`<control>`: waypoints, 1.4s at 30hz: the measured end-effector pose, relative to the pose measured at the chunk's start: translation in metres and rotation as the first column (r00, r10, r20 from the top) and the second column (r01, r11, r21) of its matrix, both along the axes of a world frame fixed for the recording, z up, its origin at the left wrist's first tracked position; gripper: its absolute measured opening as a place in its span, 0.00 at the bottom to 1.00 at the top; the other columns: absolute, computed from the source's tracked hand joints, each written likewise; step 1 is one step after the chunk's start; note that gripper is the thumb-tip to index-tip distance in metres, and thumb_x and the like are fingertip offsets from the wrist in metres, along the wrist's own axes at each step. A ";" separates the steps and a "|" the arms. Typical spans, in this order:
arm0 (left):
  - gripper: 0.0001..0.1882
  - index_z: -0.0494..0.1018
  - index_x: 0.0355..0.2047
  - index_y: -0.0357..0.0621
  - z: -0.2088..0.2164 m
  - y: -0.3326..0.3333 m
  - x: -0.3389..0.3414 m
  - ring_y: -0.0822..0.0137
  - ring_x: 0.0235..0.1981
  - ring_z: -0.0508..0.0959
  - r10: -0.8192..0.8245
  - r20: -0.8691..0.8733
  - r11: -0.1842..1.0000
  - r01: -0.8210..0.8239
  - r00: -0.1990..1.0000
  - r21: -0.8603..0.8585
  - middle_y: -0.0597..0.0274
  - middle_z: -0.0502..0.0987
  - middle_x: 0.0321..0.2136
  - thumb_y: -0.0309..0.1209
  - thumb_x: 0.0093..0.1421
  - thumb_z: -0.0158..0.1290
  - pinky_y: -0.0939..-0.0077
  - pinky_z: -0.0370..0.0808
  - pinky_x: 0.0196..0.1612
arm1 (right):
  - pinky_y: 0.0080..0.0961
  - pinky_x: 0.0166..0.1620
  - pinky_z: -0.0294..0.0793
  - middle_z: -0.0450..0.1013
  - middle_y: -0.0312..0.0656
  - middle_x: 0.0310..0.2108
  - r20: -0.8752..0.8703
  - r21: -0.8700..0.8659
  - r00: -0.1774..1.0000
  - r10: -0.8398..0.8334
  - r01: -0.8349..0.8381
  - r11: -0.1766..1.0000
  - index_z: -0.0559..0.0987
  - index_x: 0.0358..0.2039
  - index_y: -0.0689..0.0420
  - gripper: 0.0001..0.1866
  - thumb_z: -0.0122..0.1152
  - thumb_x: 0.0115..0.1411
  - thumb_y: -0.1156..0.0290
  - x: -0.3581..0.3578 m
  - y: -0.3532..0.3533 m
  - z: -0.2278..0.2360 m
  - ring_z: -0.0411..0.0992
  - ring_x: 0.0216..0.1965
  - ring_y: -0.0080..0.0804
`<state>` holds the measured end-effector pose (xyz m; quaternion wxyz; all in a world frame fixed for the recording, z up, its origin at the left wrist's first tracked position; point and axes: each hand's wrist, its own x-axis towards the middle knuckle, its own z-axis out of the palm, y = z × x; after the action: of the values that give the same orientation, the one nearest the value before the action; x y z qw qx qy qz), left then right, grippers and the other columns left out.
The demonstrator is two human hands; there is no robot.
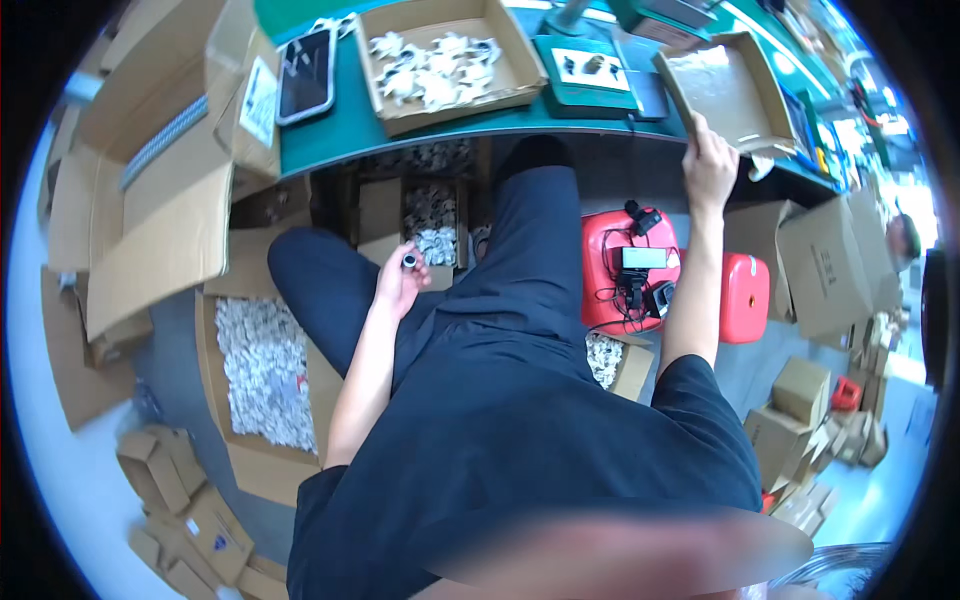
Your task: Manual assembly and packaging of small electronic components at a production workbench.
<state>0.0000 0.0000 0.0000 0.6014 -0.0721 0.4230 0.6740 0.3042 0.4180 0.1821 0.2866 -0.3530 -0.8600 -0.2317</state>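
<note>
My left hand [398,285] is raised above my left thigh with its fingers closed round a small black cylindrical piece [409,261] with a pale rim. What kind of part it is cannot be made out. On the right, my right hand [711,168] grips the near left corner of a shallow cardboard tray [676,92] at the bench edge. Clear plastic seems to lie in that tray. To its left, a green fixture [590,103] bears a white plate with small dark parts. Another cardboard tray [450,118] holds many white plastic parts [440,72].
The green bench [345,148] runs across the front, with a black tray [306,75] on it. A big open carton [160,210] stands at left. Below it, a box of small pale parts [262,375] sits on the floor. Red stools [600,240], one bearing cables and adapters, are at right.
</note>
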 end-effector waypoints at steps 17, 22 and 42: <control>0.15 0.71 0.43 0.39 0.037 0.006 0.040 0.78 0.17 0.59 -0.125 0.285 0.958 0.041 0.950 0.284 0.71 0.63 0.23 0.28 0.55 0.49 0.86 0.55 0.15 | 0.39 0.36 0.69 0.78 0.46 0.26 -0.369 -0.003 0.757 0.539 -0.581 0.814 0.82 0.41 0.68 0.12 0.65 0.57 0.76 -0.031 -0.195 -0.005 0.74 0.27 0.46; 0.16 0.70 0.50 0.46 0.091 -0.061 0.057 0.79 0.18 0.62 -0.232 -0.016 0.876 0.216 0.973 0.430 0.66 0.67 0.27 0.38 0.65 0.49 0.88 0.57 0.15 | 0.38 0.35 0.66 0.75 0.46 0.27 -0.467 -0.149 0.416 0.780 -0.907 0.394 0.79 0.45 0.68 0.16 0.66 0.60 0.71 -0.053 -0.292 -0.052 0.71 0.25 0.42; 0.23 0.70 0.40 0.46 0.079 -0.267 0.102 0.82 0.08 0.60 0.900 -0.195 0.375 -0.921 0.390 -0.107 0.74 0.67 0.19 0.52 0.60 0.59 0.84 0.57 0.07 | 0.37 0.48 0.72 0.73 0.45 0.40 -0.364 -0.634 -0.314 0.877 -0.606 -0.481 0.77 0.51 0.58 0.22 0.67 0.57 0.68 -0.234 -0.498 -0.026 0.72 0.43 0.44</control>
<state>0.1024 -0.2673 0.0789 0.0979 -0.3169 0.4086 0.8503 0.0697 -0.0800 0.1564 0.0270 0.4557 -0.8193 0.3470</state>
